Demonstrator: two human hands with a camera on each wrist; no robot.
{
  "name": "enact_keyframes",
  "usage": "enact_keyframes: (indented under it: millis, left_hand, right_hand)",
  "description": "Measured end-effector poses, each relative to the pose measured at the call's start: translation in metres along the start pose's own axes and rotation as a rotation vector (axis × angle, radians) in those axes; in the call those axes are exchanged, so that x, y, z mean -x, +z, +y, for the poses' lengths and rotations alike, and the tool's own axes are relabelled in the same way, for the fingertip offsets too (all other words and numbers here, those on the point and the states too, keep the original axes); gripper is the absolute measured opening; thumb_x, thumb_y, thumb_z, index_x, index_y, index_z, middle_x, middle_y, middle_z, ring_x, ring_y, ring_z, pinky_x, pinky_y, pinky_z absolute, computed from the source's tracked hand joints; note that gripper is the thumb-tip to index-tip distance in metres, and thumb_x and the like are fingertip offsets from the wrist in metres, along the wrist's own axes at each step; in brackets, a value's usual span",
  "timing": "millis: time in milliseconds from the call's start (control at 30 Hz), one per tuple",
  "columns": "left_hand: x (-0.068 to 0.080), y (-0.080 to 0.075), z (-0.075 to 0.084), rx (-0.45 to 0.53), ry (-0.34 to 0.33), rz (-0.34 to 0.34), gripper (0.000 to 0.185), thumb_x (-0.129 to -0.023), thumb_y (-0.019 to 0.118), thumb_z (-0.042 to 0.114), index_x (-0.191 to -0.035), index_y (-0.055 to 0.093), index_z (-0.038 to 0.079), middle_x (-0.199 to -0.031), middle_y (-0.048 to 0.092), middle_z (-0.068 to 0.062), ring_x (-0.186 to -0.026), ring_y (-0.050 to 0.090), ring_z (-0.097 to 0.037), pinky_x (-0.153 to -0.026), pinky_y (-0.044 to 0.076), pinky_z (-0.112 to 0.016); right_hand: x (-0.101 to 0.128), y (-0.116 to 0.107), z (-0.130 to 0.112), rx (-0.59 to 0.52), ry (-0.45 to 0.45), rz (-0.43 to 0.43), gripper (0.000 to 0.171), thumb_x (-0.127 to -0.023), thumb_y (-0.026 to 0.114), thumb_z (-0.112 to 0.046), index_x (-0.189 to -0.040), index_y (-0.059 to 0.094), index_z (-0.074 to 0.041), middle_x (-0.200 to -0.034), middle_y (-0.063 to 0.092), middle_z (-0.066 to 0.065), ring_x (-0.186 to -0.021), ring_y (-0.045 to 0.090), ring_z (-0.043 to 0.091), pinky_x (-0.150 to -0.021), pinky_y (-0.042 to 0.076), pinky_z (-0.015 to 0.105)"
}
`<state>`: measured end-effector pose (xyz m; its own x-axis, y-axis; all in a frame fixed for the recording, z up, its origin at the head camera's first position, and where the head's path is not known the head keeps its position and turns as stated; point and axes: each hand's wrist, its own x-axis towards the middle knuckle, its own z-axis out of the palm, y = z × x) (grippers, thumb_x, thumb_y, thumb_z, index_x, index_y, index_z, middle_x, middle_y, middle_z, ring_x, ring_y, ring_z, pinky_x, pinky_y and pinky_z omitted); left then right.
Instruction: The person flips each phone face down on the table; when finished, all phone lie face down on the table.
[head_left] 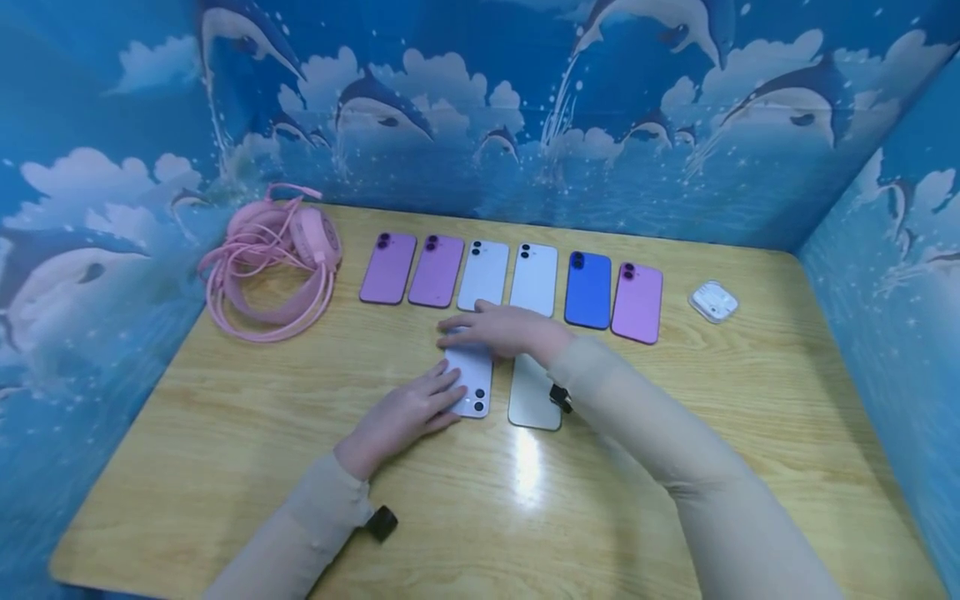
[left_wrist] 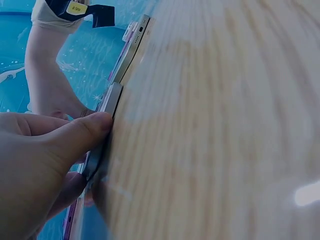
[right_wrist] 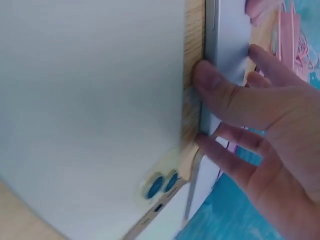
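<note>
A pale smartphone (head_left: 474,371) lies back up near the middle of the table, its two camera lenses toward the near edge. My left hand (head_left: 401,417) grips its near left side, the thumb at the near edge in the left wrist view, where the phone (left_wrist: 114,95) shows edge-on. With thumb and fingers on opposite sides, my right hand (head_left: 510,329) holds the far end of the same phone (right_wrist: 232,42). Just right of it lies a second pale phone (head_left: 534,404), partly under the right forearm; its back (right_wrist: 90,90) fills much of the right wrist view.
Behind the hands stands a row of several phones, among them a purple one (head_left: 387,268) and a blue one (head_left: 588,290). Pink headphones (head_left: 315,237) with a coiled cable sit at far left. Earphones in a clear case (head_left: 713,301) lie at right. Dolphin-print cloth (head_left: 465,183) walls the table.
</note>
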<state>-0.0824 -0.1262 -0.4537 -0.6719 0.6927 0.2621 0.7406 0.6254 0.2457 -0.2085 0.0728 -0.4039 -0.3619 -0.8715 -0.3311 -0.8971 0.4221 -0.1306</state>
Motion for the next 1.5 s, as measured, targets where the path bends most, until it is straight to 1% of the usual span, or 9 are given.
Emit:
enact_keyframes:
  millis: [100, 367, 567, 767, 900, 1033, 1267, 1367, 1500]
  left_hand:
    - [0.000, 0.001, -0.001, 0.006, -0.006, 0.003, 0.040, -0.088, 0.070, 0.025, -0.124, 0.064, 0.009, -0.135, 0.053, -0.016, -0.126, 0.047, -0.035, -0.096, 0.046, -0.041]
    - [0.002, 0.002, 0.000, 0.078, -0.088, 0.021, 0.044, -0.086, 0.072, 0.025, -0.124, 0.062, 0.006, -0.137, 0.049, -0.018, -0.129, 0.045, -0.032, -0.101, 0.041, -0.039]
    - [0.004, 0.002, 0.003, 0.168, -0.238, 0.070, 0.059, -0.082, 0.076, 0.026, -0.132, 0.055, 0.005, -0.145, 0.040, -0.018, -0.130, 0.043, -0.031, -0.104, 0.039, -0.037]
    - [0.000, -0.002, 0.009, 0.385, -0.409, 0.106, 0.072, -0.080, 0.078, 0.020, -0.140, 0.043, 0.000, -0.148, 0.037, -0.017, -0.132, 0.039, -0.031, -0.106, 0.037, -0.038]
    - [-0.007, -0.004, 0.014, 0.509, -0.544, 0.157, 0.062, -0.082, 0.076, 0.015, -0.137, 0.049, 0.002, -0.138, 0.049, -0.017, -0.117, 0.055, -0.028, -0.094, 0.049, -0.030]
    - [-0.015, -0.004, 0.019, 0.550, -0.643, 0.227, 0.051, -0.082, 0.075, 0.010, -0.130, 0.057, 0.004, -0.121, 0.059, -0.015, -0.095, 0.064, -0.020, -0.079, 0.054, -0.021]
    - [-0.022, -0.005, 0.024, 0.580, -0.646, 0.380, 0.038, -0.080, 0.074, 0.001, -0.117, 0.066, 0.005, -0.109, 0.067, -0.012, -0.089, 0.065, -0.017, -0.076, 0.055, -0.019]
    - [-0.022, -0.005, 0.026, 0.595, -0.627, 0.414, 0.035, -0.081, 0.072, -0.002, -0.114, 0.067, 0.004, -0.106, 0.067, -0.012, -0.090, 0.065, -0.018, -0.077, 0.054, -0.018]
    - [-0.022, -0.004, 0.026, 0.591, -0.581, 0.448, 0.031, -0.081, 0.071, -0.006, -0.111, 0.068, 0.001, -0.106, 0.067, -0.013, -0.092, 0.066, -0.021, -0.078, 0.054, -0.019]
  right_hand:
    - [-0.004, -0.003, -0.001, 0.003, 0.013, -0.032, 0.082, -0.079, 0.061, 0.016, -0.147, 0.039, -0.026, -0.154, 0.030, -0.002, -0.138, 0.028, 0.036, -0.109, 0.029, 0.054]
    - [-0.010, -0.008, -0.002, 0.025, 0.035, -0.032, 0.082, -0.073, 0.073, 0.008, -0.140, 0.047, -0.029, -0.149, 0.036, -0.002, -0.133, 0.036, 0.035, -0.100, 0.044, 0.046]
    - [-0.007, -0.004, 0.000, 0.011, 0.063, 0.032, 0.081, -0.071, 0.077, 0.005, -0.137, 0.047, -0.031, -0.148, 0.036, -0.001, -0.128, 0.041, 0.038, -0.087, 0.052, 0.043]
    - [0.004, 0.003, 0.004, -0.094, 0.104, 0.151, 0.070, -0.079, 0.073, 0.002, -0.137, 0.051, -0.029, -0.144, 0.039, 0.000, -0.123, 0.046, 0.029, -0.087, 0.051, 0.036]
    - [0.009, 0.005, 0.006, -0.142, 0.103, 0.219, 0.056, -0.086, 0.068, -0.001, -0.134, 0.054, -0.026, -0.141, 0.042, 0.001, -0.118, 0.048, 0.026, -0.084, 0.051, 0.032]
    - [0.012, 0.006, 0.007, -0.183, 0.104, 0.252, 0.051, -0.089, 0.063, 0.001, -0.132, 0.055, -0.025, -0.141, 0.042, 0.003, -0.117, 0.049, 0.025, -0.081, 0.052, 0.031]
    - [0.019, 0.010, 0.011, -0.303, 0.133, 0.415, 0.038, -0.090, 0.061, 0.004, -0.123, 0.059, -0.015, -0.130, 0.049, 0.006, -0.113, 0.049, 0.022, -0.086, 0.049, 0.030]
    - [0.023, 0.012, 0.013, -0.414, 0.179, 0.498, 0.030, -0.091, 0.063, -0.003, -0.120, 0.061, -0.008, -0.122, 0.051, 0.008, -0.111, 0.052, 0.023, -0.092, 0.048, 0.031]
    - [0.030, 0.015, 0.014, -0.553, 0.266, 0.537, 0.028, -0.089, 0.066, -0.010, -0.116, 0.063, -0.004, -0.115, 0.057, 0.010, -0.102, 0.057, 0.023, -0.086, 0.052, 0.031]
